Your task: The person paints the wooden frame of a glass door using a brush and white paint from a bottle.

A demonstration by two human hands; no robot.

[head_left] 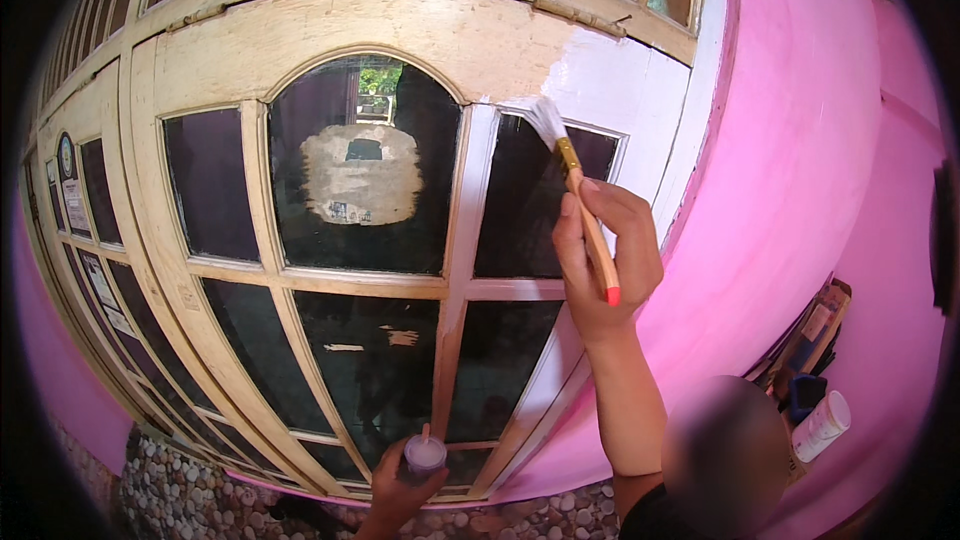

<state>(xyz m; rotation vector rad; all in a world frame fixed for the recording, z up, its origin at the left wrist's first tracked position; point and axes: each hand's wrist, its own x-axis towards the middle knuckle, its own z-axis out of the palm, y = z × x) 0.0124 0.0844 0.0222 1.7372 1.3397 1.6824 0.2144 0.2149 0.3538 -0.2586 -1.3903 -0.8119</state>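
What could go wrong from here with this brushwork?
The brush in the right hand has its bristles close to the dark glass pane, so a slip might smear white on it.

The cup in the left hand looks open; tilting could spill onto the pebbled surface below.

From the left of two side-by-side fisheye cameras on the person's head, the view faces the glazed door (pixel 400 284) close up, tipped downward: door across left and centre, pebbled floor (pixel 190 490) along the bottom edge, pink wall (pixel 790 140) at right, straight edges curving toward the rim
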